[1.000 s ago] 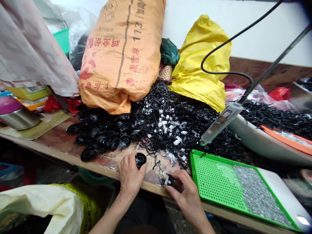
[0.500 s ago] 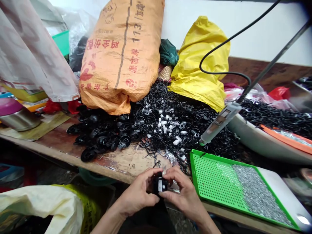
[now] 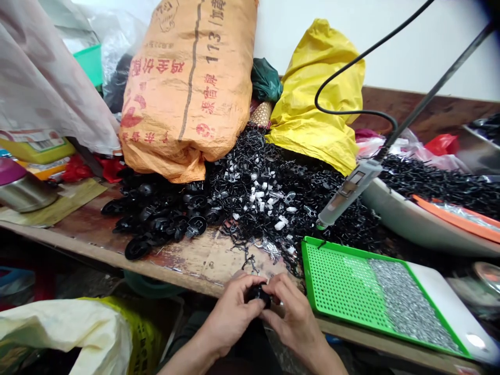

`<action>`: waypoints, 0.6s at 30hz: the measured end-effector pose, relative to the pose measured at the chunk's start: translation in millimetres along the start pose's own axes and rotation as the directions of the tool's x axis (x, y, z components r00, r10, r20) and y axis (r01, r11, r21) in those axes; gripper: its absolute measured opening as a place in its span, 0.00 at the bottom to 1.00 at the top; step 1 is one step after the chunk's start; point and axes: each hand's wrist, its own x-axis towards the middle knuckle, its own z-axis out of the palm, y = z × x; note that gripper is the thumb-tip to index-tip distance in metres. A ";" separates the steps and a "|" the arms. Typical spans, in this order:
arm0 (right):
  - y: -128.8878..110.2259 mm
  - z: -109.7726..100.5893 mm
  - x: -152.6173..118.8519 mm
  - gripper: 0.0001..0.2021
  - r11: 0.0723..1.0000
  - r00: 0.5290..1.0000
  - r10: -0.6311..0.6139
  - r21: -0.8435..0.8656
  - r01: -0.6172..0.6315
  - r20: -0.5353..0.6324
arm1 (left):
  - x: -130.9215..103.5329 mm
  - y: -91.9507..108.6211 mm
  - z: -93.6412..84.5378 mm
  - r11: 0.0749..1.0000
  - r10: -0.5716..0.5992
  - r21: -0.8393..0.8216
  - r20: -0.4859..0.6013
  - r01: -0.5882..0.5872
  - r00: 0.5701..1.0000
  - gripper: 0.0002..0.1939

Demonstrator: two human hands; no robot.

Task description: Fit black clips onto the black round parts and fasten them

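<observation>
At the table's front edge, my left hand (image 3: 236, 312) grips a small black plastic part (image 3: 258, 296) between thumb and fingers. My right hand (image 3: 291, 310) pinches the same part from the right side. The fingers cover much of it. Just beyond the hands lies a heap of small black pieces (image 3: 289, 177) mixed with white pieces (image 3: 260, 197) and thin silvery pins (image 3: 269, 248). Round black parts (image 3: 160, 221) are piled left of the heap. A green perforated tray (image 3: 344, 291) holding many small metal pieces (image 3: 410, 299) sits right of my hands.
An orange sack (image 3: 187, 94) and a yellow bag (image 3: 320, 99) stand behind the heap. An electric screwdriver (image 3: 347, 195) hangs on a cable above the tray. A large bowl (image 3: 414, 224) is at right, a steel cup (image 3: 29, 192) at left, an open sack (image 3: 74, 328) below left.
The black part has been turned, so its white area no longer shows. My hands have closed in around it. The whole view has shifted slightly.
</observation>
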 end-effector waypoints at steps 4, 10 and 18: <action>0.5 -12.4 0.9 0.12 0.994 0.988 0.083 0.059 -0.091 0.134 | 1.4 -0.2 -0.2 0.986 -0.056 -0.163 -0.070 0.044 0.996 0.13; 13.7 -21.3 20.4 0.05 0.972 0.971 0.233 -0.003 -0.234 -0.044 | 11.3 1.9 -30.9 0.952 -0.022 -0.289 -0.382 -0.097 0.924 0.13; -3.4 16.4 59.8 0.10 0.894 0.966 0.058 -0.444 0.062 0.251 | 15.4 -0.1 -40.5 0.897 -0.055 -0.421 -0.409 -0.135 0.911 0.10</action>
